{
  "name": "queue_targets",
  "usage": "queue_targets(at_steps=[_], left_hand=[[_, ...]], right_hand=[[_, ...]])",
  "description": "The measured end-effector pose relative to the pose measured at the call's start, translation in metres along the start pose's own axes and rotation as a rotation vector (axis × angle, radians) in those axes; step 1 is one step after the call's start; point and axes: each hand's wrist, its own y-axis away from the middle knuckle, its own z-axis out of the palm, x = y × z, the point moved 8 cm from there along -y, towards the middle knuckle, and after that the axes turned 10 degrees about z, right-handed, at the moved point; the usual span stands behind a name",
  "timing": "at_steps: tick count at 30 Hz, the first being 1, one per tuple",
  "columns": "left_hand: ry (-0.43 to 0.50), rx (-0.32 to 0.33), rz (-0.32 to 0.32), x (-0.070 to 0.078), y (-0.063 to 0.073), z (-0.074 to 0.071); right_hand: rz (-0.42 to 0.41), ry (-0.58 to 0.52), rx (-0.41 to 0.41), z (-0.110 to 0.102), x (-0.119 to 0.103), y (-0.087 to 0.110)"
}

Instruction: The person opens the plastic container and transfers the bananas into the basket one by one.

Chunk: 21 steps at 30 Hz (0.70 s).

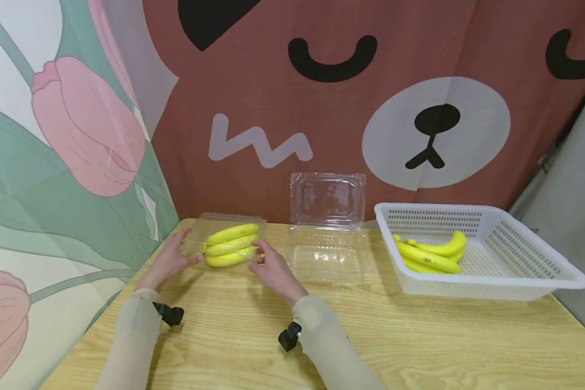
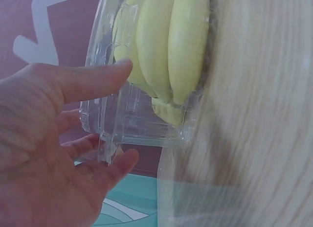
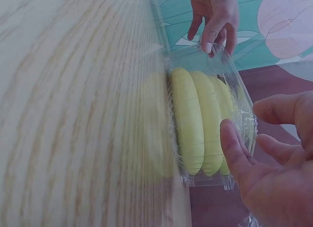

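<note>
A lidded clear plastic clamshell box (image 1: 195, 244) with a bunch of yellow bananas (image 1: 231, 246) in it is at the left of the table. My left hand (image 1: 171, 255) holds its left front corner, thumb along the front and fingers around the end, as the left wrist view shows the hand (image 2: 63, 119) at the rim. At the box's right end is my right hand (image 1: 274, 269), fingers spread loosely. In the right wrist view, this hand (image 3: 274, 163) has one finger overlapping the box front and others beside the lid.
To the right, a second clear clamshell box (image 1: 327, 254) lies with its lid (image 1: 327, 200) raised. Farther right stands a white perforated basket (image 1: 492, 290) with more bananas (image 1: 431, 254). A bear-print curtain (image 1: 331, 124) hangs behind the wooden table (image 1: 419, 341), and a tulip-print one (image 1: 88, 124) at left.
</note>
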Motion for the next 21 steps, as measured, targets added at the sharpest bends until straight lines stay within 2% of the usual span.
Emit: queue_targets(at_steps=[7,12,21], left_hand=[[0.005,0.030,0.015,0.003,0.000,-0.003],[-0.011,0.027,0.033,0.006,0.000,-0.003],[-0.079,0.062,0.112,0.011,0.000,0.001]], right_hand=[[0.006,-0.005,0.003,0.000,0.000,-0.001],[0.017,-0.006,0.007,0.000,0.002,-0.002],[0.063,-0.029,0.012,0.004,0.003,-0.002]])
